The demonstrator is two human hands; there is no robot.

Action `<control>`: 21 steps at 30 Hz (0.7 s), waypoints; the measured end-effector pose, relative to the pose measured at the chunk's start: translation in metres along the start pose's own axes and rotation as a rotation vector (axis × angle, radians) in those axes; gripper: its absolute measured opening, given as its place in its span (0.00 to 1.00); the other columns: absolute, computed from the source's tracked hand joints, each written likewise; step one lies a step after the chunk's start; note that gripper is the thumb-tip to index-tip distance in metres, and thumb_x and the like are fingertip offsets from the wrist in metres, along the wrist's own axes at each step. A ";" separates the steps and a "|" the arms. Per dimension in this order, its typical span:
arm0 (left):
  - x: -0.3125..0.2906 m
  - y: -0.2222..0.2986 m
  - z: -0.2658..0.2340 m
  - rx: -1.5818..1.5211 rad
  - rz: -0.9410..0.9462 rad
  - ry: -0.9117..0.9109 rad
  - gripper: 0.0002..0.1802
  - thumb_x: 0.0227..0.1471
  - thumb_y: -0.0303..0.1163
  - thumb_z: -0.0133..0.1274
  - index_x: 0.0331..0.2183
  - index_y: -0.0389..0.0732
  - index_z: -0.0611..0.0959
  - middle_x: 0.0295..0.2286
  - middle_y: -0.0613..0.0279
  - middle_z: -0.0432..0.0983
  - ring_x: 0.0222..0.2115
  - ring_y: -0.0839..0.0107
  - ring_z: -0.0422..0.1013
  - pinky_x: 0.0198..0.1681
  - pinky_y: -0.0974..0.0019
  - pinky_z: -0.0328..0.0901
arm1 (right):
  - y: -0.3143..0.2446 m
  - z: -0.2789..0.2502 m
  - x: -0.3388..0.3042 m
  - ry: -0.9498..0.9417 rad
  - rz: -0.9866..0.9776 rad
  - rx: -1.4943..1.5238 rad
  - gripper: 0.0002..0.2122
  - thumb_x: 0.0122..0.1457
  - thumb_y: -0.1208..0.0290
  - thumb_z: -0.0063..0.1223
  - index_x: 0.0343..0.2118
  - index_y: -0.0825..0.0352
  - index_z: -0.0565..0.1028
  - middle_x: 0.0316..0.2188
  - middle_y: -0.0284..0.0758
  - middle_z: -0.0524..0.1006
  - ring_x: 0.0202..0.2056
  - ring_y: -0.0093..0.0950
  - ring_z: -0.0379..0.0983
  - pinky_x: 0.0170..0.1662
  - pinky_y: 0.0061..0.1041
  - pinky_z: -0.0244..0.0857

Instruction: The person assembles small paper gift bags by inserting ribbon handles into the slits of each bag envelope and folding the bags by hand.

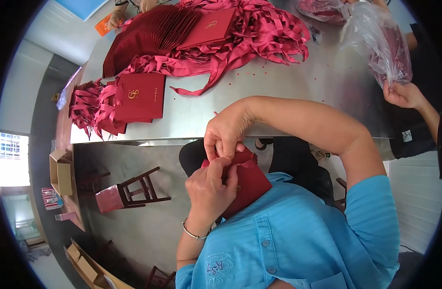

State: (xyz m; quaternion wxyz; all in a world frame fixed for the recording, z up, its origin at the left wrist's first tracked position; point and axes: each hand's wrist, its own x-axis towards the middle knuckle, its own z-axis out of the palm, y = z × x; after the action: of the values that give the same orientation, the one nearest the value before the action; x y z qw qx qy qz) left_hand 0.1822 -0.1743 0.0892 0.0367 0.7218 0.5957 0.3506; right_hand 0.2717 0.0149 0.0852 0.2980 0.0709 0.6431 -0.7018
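A dark red paper gift bag [253, 185] rests tilted in my lap, against my blue shirt. My left hand [209, 188], with a bracelet at the wrist, is closed on the bag near its top edge. A pink-red ribbon [248, 164] shows beside my left thumb. Reaching over from the right, my right hand [228, 130] pinches the ribbon at the bag's mouth, its fingertips meeting those of my left hand. The exact grip is partly hidden by my fingers.
On the metal table [298, 89] lie finished-looking red bags [139, 96], a fanned stack of red bags [149, 36] and a heap of ribbons [274, 33]. Another person's hand [404, 95] holds a clear plastic bag [375, 41] at right. A wooden chair [134, 190] stands lower left.
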 end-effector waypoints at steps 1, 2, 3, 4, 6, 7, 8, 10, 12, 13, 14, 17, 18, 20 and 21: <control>-0.001 0.000 0.000 0.023 -0.030 -0.007 0.11 0.41 0.30 0.64 0.28 0.44 0.77 0.15 0.62 0.73 0.14 0.65 0.70 0.18 0.64 0.64 | 0.003 -0.001 0.000 0.005 -0.004 0.003 0.23 0.48 0.78 0.62 0.49 0.76 0.71 0.32 0.36 0.80 0.23 0.17 0.72 0.24 0.15 0.64; -0.003 -0.001 0.000 0.047 -0.061 -0.012 0.11 0.42 0.31 0.64 0.28 0.44 0.77 0.15 0.62 0.73 0.14 0.65 0.70 0.18 0.64 0.64 | 0.005 -0.001 0.001 0.004 -0.009 0.040 0.23 0.47 0.78 0.62 0.49 0.75 0.71 0.31 0.36 0.80 0.23 0.17 0.71 0.24 0.15 0.63; -0.003 -0.002 0.001 0.048 -0.058 -0.014 0.11 0.42 0.31 0.64 0.28 0.44 0.77 0.15 0.62 0.73 0.14 0.65 0.70 0.18 0.64 0.64 | 0.006 -0.002 0.001 0.003 -0.014 0.078 0.23 0.47 0.79 0.62 0.48 0.75 0.71 0.30 0.35 0.80 0.22 0.16 0.70 0.23 0.15 0.62; -0.004 -0.003 0.002 0.050 -0.059 -0.009 0.12 0.42 0.31 0.64 0.28 0.44 0.76 0.14 0.62 0.72 0.14 0.65 0.70 0.17 0.63 0.64 | 0.008 -0.002 0.002 0.005 -0.016 0.078 0.23 0.47 0.79 0.62 0.48 0.75 0.71 0.30 0.35 0.80 0.22 0.16 0.70 0.23 0.15 0.62; -0.005 -0.003 0.002 0.054 -0.057 -0.007 0.12 0.42 0.32 0.64 0.29 0.44 0.76 0.14 0.63 0.72 0.14 0.65 0.70 0.17 0.63 0.64 | 0.010 -0.003 0.004 -0.033 -0.014 0.106 0.21 0.47 0.80 0.62 0.47 0.74 0.71 0.28 0.34 0.79 0.21 0.16 0.69 0.23 0.15 0.61; -0.006 -0.003 0.001 0.021 -0.069 -0.013 0.12 0.43 0.32 0.64 0.28 0.44 0.76 0.15 0.62 0.73 0.15 0.64 0.72 0.18 0.64 0.65 | 0.010 -0.003 0.006 -0.030 -0.017 0.107 0.21 0.47 0.80 0.62 0.47 0.74 0.71 0.28 0.34 0.79 0.21 0.16 0.69 0.23 0.15 0.61; -0.006 -0.003 0.001 -0.011 -0.083 -0.021 0.12 0.43 0.31 0.64 0.28 0.43 0.76 0.16 0.62 0.74 0.16 0.64 0.73 0.19 0.64 0.66 | 0.009 -0.003 0.008 -0.055 -0.019 0.090 0.20 0.47 0.80 0.61 0.46 0.74 0.72 0.27 0.33 0.78 0.21 0.16 0.68 0.23 0.15 0.61; -0.007 -0.004 0.000 -0.089 -0.154 -0.045 0.12 0.43 0.31 0.64 0.29 0.43 0.76 0.18 0.60 0.76 0.18 0.64 0.75 0.21 0.65 0.67 | 0.008 -0.001 0.009 -0.078 -0.023 0.074 0.19 0.47 0.81 0.61 0.44 0.73 0.72 0.27 0.33 0.78 0.20 0.16 0.68 0.23 0.15 0.61; -0.007 -0.007 -0.001 -0.164 -0.231 -0.066 0.12 0.43 0.30 0.63 0.29 0.42 0.76 0.19 0.59 0.78 0.20 0.64 0.76 0.22 0.67 0.68 | 0.002 0.005 0.005 0.057 -0.022 -0.016 0.18 0.46 0.81 0.61 0.42 0.72 0.72 0.26 0.32 0.78 0.20 0.16 0.68 0.22 0.16 0.60; -0.007 -0.010 -0.002 -0.241 -0.303 -0.117 0.11 0.44 0.26 0.62 0.29 0.39 0.76 0.20 0.61 0.79 0.20 0.74 0.74 0.23 0.72 0.66 | 0.001 0.007 0.005 0.056 -0.023 -0.015 0.18 0.46 0.81 0.61 0.42 0.72 0.72 0.26 0.32 0.78 0.20 0.16 0.68 0.22 0.16 0.60; -0.006 -0.012 -0.003 -0.320 -0.371 -0.170 0.10 0.44 0.22 0.61 0.30 0.35 0.76 0.20 0.63 0.79 0.20 0.84 0.72 0.24 0.77 0.64 | 0.001 0.010 0.003 0.141 -0.006 -0.022 0.17 0.46 0.81 0.60 0.41 0.72 0.72 0.26 0.33 0.78 0.20 0.17 0.68 0.22 0.17 0.61; -0.009 -0.019 -0.002 -0.440 -0.421 -0.179 0.09 0.45 0.21 0.60 0.29 0.35 0.75 0.19 0.67 0.78 0.21 0.88 0.67 0.24 0.80 0.62 | 0.003 0.018 0.004 0.357 -0.002 -0.078 0.16 0.46 0.82 0.58 0.40 0.73 0.72 0.25 0.35 0.78 0.21 0.20 0.70 0.23 0.19 0.63; -0.009 -0.017 -0.003 -0.439 -0.423 -0.178 0.09 0.45 0.21 0.60 0.29 0.35 0.75 0.19 0.67 0.78 0.21 0.88 0.67 0.24 0.80 0.62 | 0.003 0.021 0.004 0.486 -0.017 -0.129 0.14 0.46 0.83 0.57 0.39 0.73 0.72 0.25 0.36 0.77 0.21 0.22 0.71 0.23 0.21 0.64; -0.007 -0.011 -0.006 -0.425 -0.385 -0.174 0.09 0.45 0.20 0.60 0.30 0.35 0.75 0.20 0.67 0.78 0.21 0.88 0.67 0.24 0.80 0.62 | 0.003 0.027 0.002 0.598 -0.079 -0.135 0.13 0.46 0.83 0.56 0.37 0.72 0.73 0.25 0.37 0.78 0.22 0.23 0.73 0.24 0.24 0.66; -0.007 -0.012 -0.006 -0.426 -0.385 -0.171 0.09 0.45 0.20 0.60 0.30 0.35 0.75 0.20 0.67 0.78 0.21 0.88 0.67 0.24 0.80 0.62 | 0.002 0.028 0.000 0.712 -0.143 -0.141 0.11 0.47 0.82 0.55 0.36 0.72 0.73 0.25 0.38 0.78 0.23 0.25 0.74 0.25 0.26 0.67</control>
State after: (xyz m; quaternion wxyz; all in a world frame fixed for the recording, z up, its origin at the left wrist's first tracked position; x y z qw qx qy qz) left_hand 0.1687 -0.1791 0.0851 0.3029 0.5986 0.6293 0.3923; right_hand 0.2805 -0.0119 0.0876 0.0100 0.2447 0.7567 -0.6062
